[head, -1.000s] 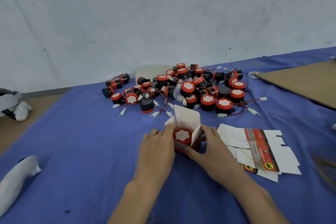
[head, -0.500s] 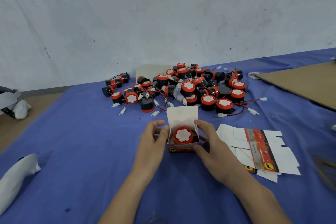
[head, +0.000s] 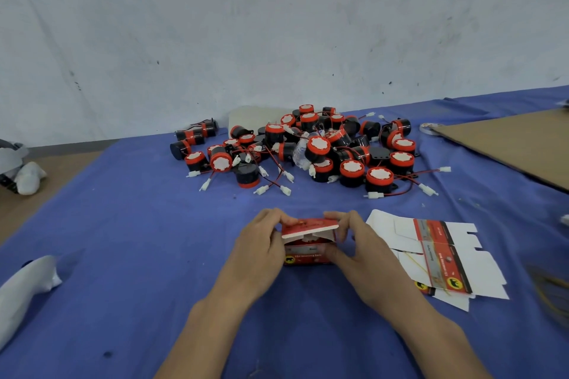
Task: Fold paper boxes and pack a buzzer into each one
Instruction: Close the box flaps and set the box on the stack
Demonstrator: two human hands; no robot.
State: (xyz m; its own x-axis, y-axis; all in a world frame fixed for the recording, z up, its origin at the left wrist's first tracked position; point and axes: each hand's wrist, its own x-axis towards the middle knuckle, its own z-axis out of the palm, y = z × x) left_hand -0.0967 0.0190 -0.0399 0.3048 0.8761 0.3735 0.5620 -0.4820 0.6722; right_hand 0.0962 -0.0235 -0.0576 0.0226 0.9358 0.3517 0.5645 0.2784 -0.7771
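A small red paper box [head: 308,251] stands on the blue cloth between my hands. Its red lid flap is folded down almost flat, with a narrow gap left at the front. My left hand [head: 261,243] grips the box's left side, fingertips on the lid's far edge. My right hand [head: 354,243] grips the right side, fingers curled over the lid's right corner. The buzzer inside is hidden by the lid. A pile of several black and red buzzers [head: 308,148] with red wires and white plugs lies behind the box.
Flat unfolded box blanks [head: 437,252] lie just right of my right hand. A brown cardboard sheet [head: 517,144] covers the far right. A white cloth bundle [head: 21,295] lies at the left edge. The grey wall rises behind the buzzer pile.
The white lid flap stood upright with the buzzer showing. Both hands have folded it down over the box, and the buzzer has gone out of sight.
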